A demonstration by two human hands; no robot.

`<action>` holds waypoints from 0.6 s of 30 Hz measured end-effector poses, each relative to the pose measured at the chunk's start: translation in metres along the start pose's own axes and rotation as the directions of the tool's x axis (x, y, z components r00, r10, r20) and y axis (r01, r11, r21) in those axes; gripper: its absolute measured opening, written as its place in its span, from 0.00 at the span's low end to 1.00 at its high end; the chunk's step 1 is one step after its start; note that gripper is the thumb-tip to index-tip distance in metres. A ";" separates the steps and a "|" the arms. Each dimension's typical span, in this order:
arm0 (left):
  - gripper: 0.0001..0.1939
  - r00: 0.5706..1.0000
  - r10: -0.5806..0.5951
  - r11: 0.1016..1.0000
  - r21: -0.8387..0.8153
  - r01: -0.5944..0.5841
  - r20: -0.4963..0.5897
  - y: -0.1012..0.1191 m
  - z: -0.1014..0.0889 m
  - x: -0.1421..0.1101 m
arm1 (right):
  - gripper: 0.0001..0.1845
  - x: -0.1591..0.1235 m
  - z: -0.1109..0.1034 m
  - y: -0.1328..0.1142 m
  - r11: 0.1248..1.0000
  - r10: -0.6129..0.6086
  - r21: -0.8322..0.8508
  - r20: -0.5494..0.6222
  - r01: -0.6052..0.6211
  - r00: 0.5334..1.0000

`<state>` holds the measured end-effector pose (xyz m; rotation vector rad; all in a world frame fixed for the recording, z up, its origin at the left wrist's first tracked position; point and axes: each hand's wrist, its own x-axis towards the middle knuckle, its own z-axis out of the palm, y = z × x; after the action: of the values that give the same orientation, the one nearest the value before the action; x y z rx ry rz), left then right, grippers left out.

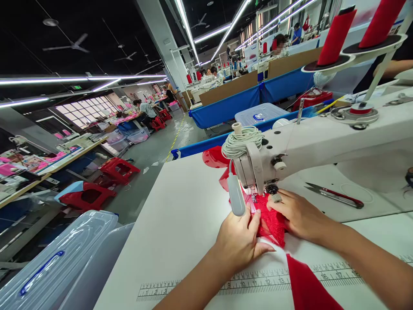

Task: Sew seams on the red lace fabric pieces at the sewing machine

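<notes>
Head view, lace: I see the red lace on the desk, well in from its left edge, long axis running from the presser foot towards the near edge.
Left hand: on the lace's left, thumb spread from fingers, nearer the foot.
Right hand: on its right, fingers bent; I can't tell whether they pinch.
</notes>
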<state>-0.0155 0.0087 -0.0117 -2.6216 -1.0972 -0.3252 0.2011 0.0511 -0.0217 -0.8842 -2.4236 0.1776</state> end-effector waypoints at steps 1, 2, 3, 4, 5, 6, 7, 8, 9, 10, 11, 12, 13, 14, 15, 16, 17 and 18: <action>0.39 1.000 -0.001 1.000 -0.003 0.001 -0.020 0.001 0.000 0.001 | 0.10 -0.001 -0.001 0.000 1.000 0.011 0.005 0.027 -0.012 1.000; 0.36 0.999 0.001 1.000 -0.004 -0.001 -0.046 0.001 0.000 0.002 | 0.10 -0.002 -0.003 -0.001 1.000 0.027 0.008 0.052 -0.027 0.998; 0.31 0.997 0.006 1.000 0.000 -0.006 -0.081 0.002 0.000 0.003 | 0.12 -0.004 -0.005 -0.001 0.999 0.040 0.007 0.076 -0.041 0.996; 0.25 0.992 0.017 1.000 0.009 -0.016 -0.123 0.002 0.000 0.004 | 0.14 -0.005 -0.006 -0.001 0.999 0.050 0.000 0.098 -0.051 0.994; 0.17 0.986 0.037 0.999 0.016 -0.034 -0.165 0.002 -0.001 0.005 | 0.15 -0.006 -0.008 -0.001 0.998 0.060 -0.014 0.114 -0.059 0.992; 0.12 0.977 0.064 0.998 0.015 -0.062 -0.203 0.002 -0.002 0.006 | 0.16 -0.008 -0.009 0.000 0.997 0.067 -0.035 0.126 -0.063 0.990; 0.11 0.968 0.099 0.995 0.003 -0.101 -0.232 0.002 -0.002 0.007 | 0.15 -0.008 -0.010 0.000 0.996 0.068 -0.061 0.129 -0.061 0.989; 0.13 0.958 0.132 0.989 -0.025 -0.143 -0.253 0.001 -0.003 0.007 | 0.14 -0.009 -0.011 0.000 0.995 0.058 -0.089 0.122 -0.047 0.991; 0.14 0.953 0.150 0.982 -0.070 -0.174 -0.262 -0.001 -0.004 0.007 | 0.13 -0.009 -0.012 0.000 0.993 0.036 -0.113 0.102 -0.025 0.994; 0.14 0.955 0.154 0.974 -0.126 -0.191 -0.253 -0.002 -0.005 0.007 | 0.14 -0.009 -0.013 0.000 0.992 0.005 -0.127 0.071 0.004 0.997; 0.14 0.961 0.146 0.965 -0.180 -0.191 -0.235 -0.004 -0.005 0.006 | 0.15 -0.009 -0.014 -0.001 0.991 -0.035 -0.125 0.035 0.039 0.999; 0.14 0.969 0.132 0.958 -0.224 -0.178 -0.208 -0.005 -0.004 0.006 | 0.17 -0.009 -0.014 -0.001 0.991 -0.071 -0.110 0.009 0.072 0.997; 0.14 0.978 0.117 0.954 -0.254 -0.159 -0.174 -0.007 -0.003 0.006 | 0.19 -0.009 -0.014 0.000 0.991 -0.094 -0.091 -0.001 0.094 0.996; 0.14 0.985 0.105 0.953 -0.269 -0.139 -0.137 -0.008 -0.001 0.006 | 0.20 -0.010 -0.014 0.001 0.992 -0.098 -0.079 0.006 0.098 0.995; 0.13 0.990 0.093 0.952 -0.280 -0.119 -0.105 -0.009 0.002 0.006 | 0.20 -0.011 -0.013 0.002 0.993 -0.085 -0.078 0.028 0.087 0.996; 0.12 0.994 0.077 0.951 -0.292 -0.098 -0.083 -0.009 0.005 0.006 | 0.18 -0.012 -0.013 0.004 0.994 -0.061 -0.090 0.060 0.066 0.996; 0.12 0.996 0.052 0.949 -0.307 -0.071 -0.068 -0.009 0.008 0.006 | 0.16 -0.013 -0.013 0.006 0.993 -0.032 -0.115 0.089 0.042 0.995; 0.11 0.998 0.023 0.945 -0.323 -0.041 -0.059 -0.008 0.011 0.007 | 0.15 -0.014 -0.013 0.007 0.989 -0.001 -0.146 0.101 0.016 0.995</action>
<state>-0.0157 0.0224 -0.0186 -2.8911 -1.0589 -0.6144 0.2204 0.0469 -0.0191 -0.9495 -2.5597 0.0414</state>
